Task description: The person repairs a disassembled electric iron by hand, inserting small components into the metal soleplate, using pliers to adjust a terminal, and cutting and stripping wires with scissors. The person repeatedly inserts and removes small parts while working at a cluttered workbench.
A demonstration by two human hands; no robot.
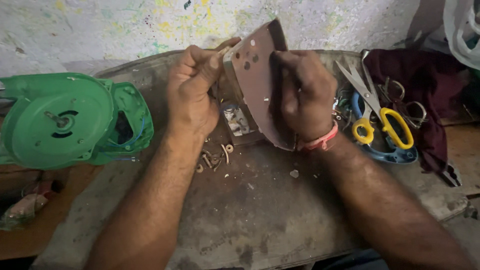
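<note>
A brown, pointed metal soleplate of a clothes iron (256, 75) stands on edge near the back of a worn metal work surface (250, 215). My left hand (195, 87) is closed around its upper left edge, thumb against the holes in the plate. My right hand (305, 95), with a red thread band at the wrist, grips the plate's right side and presses on its face. Under the plate lies a small dark part with wires (237, 122). Several loose screws and washers (215, 159) lie just in front of my left wrist.
A green plastic blower housing (65, 120) with blue wires lies at the left. Yellow-handled scissors (382, 120) rest on a blue tool at the right, beside a dark maroon cloth (425, 90) and metal pliers. A paint-spattered wall stands behind.
</note>
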